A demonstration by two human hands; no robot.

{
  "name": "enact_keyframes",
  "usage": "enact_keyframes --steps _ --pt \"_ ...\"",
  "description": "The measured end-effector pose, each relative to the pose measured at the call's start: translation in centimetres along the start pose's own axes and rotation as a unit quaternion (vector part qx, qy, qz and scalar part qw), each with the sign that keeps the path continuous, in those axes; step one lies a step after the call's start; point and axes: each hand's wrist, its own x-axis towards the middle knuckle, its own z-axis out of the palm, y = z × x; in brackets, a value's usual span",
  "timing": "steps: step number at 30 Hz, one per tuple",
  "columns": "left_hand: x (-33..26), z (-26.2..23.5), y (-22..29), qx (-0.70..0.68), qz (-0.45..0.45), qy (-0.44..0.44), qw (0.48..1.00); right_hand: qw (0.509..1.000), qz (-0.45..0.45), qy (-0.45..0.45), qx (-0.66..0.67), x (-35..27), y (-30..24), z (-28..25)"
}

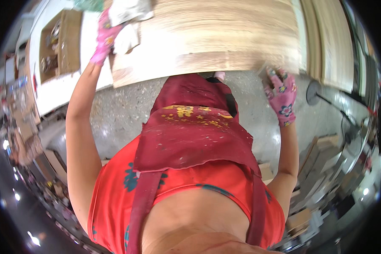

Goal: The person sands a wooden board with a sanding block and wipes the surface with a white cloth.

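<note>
the person stands over a large pale plywood sheet [216, 38] that lies flat on the worktop [67, 91], its near edge just in front of the red apron [194, 127]. the right hand [281, 95], in a pink flowered glove, is closed around the sheet's near right corner, fingers curled over the edge. the left hand [105, 38], gloved the same way, reaches up along the sheet's left edge and presses on or grips it beside a crumpled white cloth [129, 17]; how far those fingers are closed cannot be told, since the picture blurs there.

the step looks like shifting or squaring the sheet. to do it well, i judge both hands should keep a firm hold at the edges and move together, so the thin panel slides flat and does not twist or catch the cloth. the corner grip seems the weaker one, so the pull there should be steady, not jerky.

the sheet's surface is streaked with light wood grain and looks dry. left of it an open cardboard box [59, 44] holds small items. below is a speckled concrete floor [118, 114], with wood offcuts [321, 146] and a fan stand [315, 93] on the right.
</note>
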Motion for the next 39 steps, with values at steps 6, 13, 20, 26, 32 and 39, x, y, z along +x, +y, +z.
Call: enact_keyframes --steps 6,13,20,26,32,39 --pt "-0.7 -2.3 1.4 0.188 0.068 0.066 0.978 0.964 -0.091 -0.186 0.169 5.9 -14.8 8.7" --pt "-0.2 -1.6 1.7 0.124 0.140 0.029 0.982 0.912 -0.365 0.001 0.189 13.7 -34.1 10.3" --pt "-2.0 -3.4 0.5 0.001 -0.099 -0.049 0.994 0.917 -0.331 0.047 0.219 12.0 -31.0 10.7" --pt "-1.7 -4.1 -0.6 0.010 -0.002 -0.020 1.000 0.818 0.044 -0.314 0.480 6.2 -13.5 5.2" --pt "-1.4 -4.7 -3.8 0.081 -0.012 -0.010 0.997 0.994 0.042 -0.029 -0.094 -1.8 4.1 -2.0" --pt "-1.3 -5.4 -0.9 -0.050 -0.056 -0.225 0.971 0.831 0.370 0.240 0.338 -6.3 12.0 -1.8"
